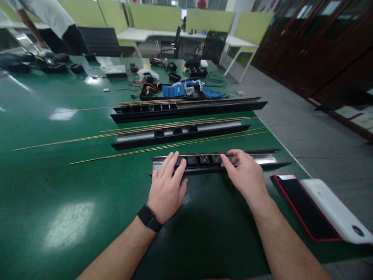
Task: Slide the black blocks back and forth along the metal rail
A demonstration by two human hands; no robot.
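Note:
A long black channel with a silvery inside (266,159) lies on the green table in front of me. Several square black blocks (192,160) sit in a row inside it. Along the channel's far side runs a thin gold-coloured rod (201,155). My left hand (166,186) lies over the channel's left part, fingers stretched out and resting on the blocks and far edge. To the right, my right hand (246,173) is closed, thumb and fingers pinched at the rod above the rightmost visible block. Its fingers partly hide what lies beneath.
Two similar channels, the middle one (180,134) and the far one (189,111), lie beyond, with loose gold rods (163,147) around them. A red-edged black panel (305,206) and a white case (335,210) lie right. Behind are a tool tray (171,91) and a person (58,23).

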